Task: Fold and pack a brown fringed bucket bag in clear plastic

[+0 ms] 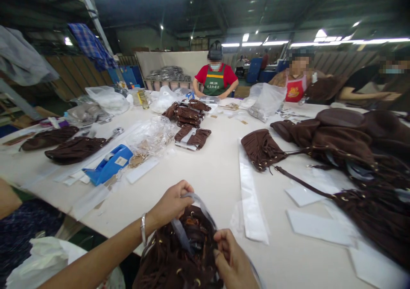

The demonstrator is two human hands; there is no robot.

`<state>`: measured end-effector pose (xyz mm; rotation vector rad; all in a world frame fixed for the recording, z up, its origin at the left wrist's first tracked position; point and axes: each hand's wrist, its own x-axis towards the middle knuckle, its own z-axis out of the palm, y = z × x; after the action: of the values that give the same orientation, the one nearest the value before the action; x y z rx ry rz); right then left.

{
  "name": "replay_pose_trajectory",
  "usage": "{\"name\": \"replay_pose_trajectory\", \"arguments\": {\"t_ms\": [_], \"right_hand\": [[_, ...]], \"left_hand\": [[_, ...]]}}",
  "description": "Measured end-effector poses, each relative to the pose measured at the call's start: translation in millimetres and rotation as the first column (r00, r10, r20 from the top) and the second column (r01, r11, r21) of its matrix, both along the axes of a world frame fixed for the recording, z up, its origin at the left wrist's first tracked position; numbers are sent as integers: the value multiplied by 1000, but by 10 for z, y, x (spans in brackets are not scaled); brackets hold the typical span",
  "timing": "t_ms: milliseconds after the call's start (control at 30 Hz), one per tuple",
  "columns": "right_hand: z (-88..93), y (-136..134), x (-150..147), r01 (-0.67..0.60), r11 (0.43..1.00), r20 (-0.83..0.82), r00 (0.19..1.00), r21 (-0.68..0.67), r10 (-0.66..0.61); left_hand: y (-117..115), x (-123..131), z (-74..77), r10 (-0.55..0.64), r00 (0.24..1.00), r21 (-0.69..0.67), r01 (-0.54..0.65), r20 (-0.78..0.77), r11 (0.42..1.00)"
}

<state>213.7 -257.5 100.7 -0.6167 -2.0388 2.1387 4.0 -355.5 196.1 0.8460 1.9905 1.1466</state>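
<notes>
A dark brown fringed bag (pixel 163 255) with gold-coloured eyelets stands at the table's near edge, its mouth open towards me. My left hand (pixel 171 202) is closed on a translucent grey strip (pixel 205 208) that arches over the bag's mouth; one end hangs down into the opening. The fingers of my right hand (pixel 232 259) are pinched at the right rim of the bag, close to the strip's lower part. Dark contents inside the bag are too shadowed to name.
A blue tape dispenser (pixel 109 163) sits left, by crumpled clear plastic (pixel 153 135). Folded brown bags (pixel 188 114) are stacked mid-table. More brown bags (pixel 346 144), white cards (pixel 318 227) and a flat plastic sleeve (pixel 251 195) lie right. Several people work across the table.
</notes>
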Motion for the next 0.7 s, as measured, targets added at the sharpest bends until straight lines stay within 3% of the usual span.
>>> {"name": "replay_pose_trajectory", "arguments": {"t_ms": [67,100,167,233,300,400,467,533,600,700], "right_hand": [[44,1,-19,-69,993,10,998,93,68],[62,3,-31,-100,985,25,995,140,97],[69,8,-54,-157,961,60,987,227,147],[30,5,-74,-213,934,94,977,287,194],[-46,-8,-91,-242,925,136,968,292,210],[-176,-26,-112,-229,941,194,964,247,183],[-236,-18,-131,-230,942,210,961,243,180],[-263,14,-162,-244,936,194,961,254,198],[-265,61,-208,-249,936,143,965,251,218],[-244,136,-284,-257,944,47,966,205,253]], "left_hand": [[65,-84,220,-122,969,-52,113,-214,992],[124,-117,354,-230,904,-103,206,-361,973],[283,-154,602,-439,644,-264,355,-627,897],[483,-151,752,-556,320,-429,387,-767,816],[710,-141,770,-560,73,-498,377,-825,781],[1039,-230,636,-426,-124,-431,467,-896,772],[1192,-400,516,-355,-173,-390,547,-919,741],[1241,-625,398,-361,-166,-387,575,-918,720],[1158,-819,272,-386,-86,-374,506,-919,777],[797,-868,42,-365,111,-315,317,-924,895]]}}
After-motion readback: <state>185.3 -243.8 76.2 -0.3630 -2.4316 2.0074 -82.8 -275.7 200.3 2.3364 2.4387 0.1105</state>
